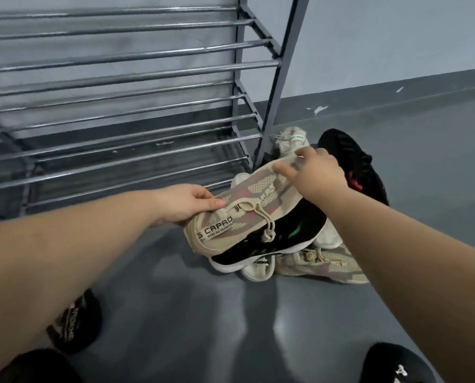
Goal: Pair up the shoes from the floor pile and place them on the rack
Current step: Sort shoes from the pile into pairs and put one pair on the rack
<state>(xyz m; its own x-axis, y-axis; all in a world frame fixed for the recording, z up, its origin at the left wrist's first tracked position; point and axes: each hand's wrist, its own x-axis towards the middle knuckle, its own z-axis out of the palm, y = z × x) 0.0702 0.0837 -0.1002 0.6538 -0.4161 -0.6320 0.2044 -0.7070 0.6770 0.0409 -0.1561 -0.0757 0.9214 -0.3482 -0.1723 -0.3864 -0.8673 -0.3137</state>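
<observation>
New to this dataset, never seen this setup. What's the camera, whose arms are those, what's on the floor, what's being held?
There is no robot here. A person wears a wide-angle camera on the head, looking forward and down, so the two bare arms coming in from the bottom are that person's own.

Both hands hold one beige shoe above the pile. The left hand grips its heel end, by the collar; the right hand grips its toe end.

Under it on the grey floor lies the pile: a black shoe with green marks and a white sole, a second beige shoe that looks like the mate, a white shoe and another black shoe with red marks.

Behind stands the metal rack; no shoes show on its visible bars.
</observation>
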